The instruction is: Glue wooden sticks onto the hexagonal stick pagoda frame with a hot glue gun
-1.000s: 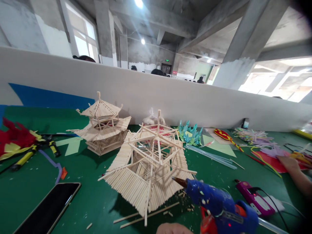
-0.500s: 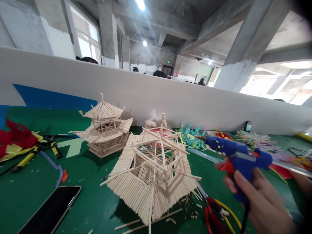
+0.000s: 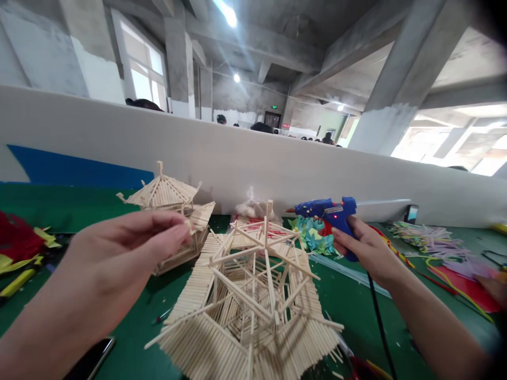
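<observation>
My right hand (image 3: pixel 362 248) grips a blue hot glue gun (image 3: pixel 327 210), held level above the green table (image 3: pixel 352 301) with its nozzle pointing left and a clear glue stick jutting from the back. My left hand (image 3: pixel 127 248) is raised at the left, with its fingertips pinched on a short pale stick piece. Between and below the hands lies a large open-framed roof model (image 3: pixel 249 295) made of wooden sticks. A smaller stick pagoda (image 3: pixel 166 198) stands behind my left hand, partly hidden by it.
A white partition (image 3: pixel 253 158) runs along the table's far side. Teal folded paper (image 3: pixel 312 235), coloured strips (image 3: pixel 428 237) and red paper (image 3: pixel 467 285) lie at the right. Red and yellow paper (image 3: pixel 19 245) lies at the left, a phone (image 3: pixel 91 359) at the near edge.
My left hand has come up into view pinching a stick piece. My right hand lifted the glue gun off the table and carried it up and left, over the roof model.
</observation>
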A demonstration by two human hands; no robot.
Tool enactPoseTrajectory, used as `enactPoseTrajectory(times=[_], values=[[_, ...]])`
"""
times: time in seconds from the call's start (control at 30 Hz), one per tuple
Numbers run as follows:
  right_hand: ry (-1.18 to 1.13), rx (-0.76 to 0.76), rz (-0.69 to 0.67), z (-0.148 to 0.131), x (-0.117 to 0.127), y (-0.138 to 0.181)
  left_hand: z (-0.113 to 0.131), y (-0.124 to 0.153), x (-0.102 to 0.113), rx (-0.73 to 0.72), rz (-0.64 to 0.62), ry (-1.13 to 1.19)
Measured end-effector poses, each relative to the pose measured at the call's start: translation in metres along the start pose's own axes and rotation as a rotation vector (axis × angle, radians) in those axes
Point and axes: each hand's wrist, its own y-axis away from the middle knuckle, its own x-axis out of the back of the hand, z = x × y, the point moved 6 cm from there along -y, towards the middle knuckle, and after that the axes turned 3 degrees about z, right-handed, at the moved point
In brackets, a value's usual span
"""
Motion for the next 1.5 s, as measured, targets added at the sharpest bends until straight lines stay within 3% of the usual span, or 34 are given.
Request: enactPoseTrajectory(times=[0.1, 0.23, 0.47, 0.67, 1.07, 1.5], values=[[0.031, -0.023, -0.046, 0.002, -0.008, -0.012, 0.003, -0.03, -0.024, 0.046, -0.073, 0.142], [0.048, -0.042, -0.101, 0.005, -0.017, -0.024, -0.004, -0.056, -0.055, 0.043, -0.204, 0.151], [0.122, -0.056, -0.152, 0.013, -0.027, -0.036, -0.013, -0.088, -0.104, 0.013, -0.358, 0.234], [0.129, -0.075, -0.16, 0.017, -0.031, -0.041, -0.025, -0.102, -0.134, 0.032, -0.474, 0.288], [0.14, -0.081, -0.167, 0.021, -0.037, -0.043, -0.041, -0.106, -0.164, 0.08, -0.741, 0.286], [0.101, -0.115, -0.096, 0.03, -0.032, -0.038, -0.051, -0.102, -0.176, 0.062, -0.83, 0.282]])
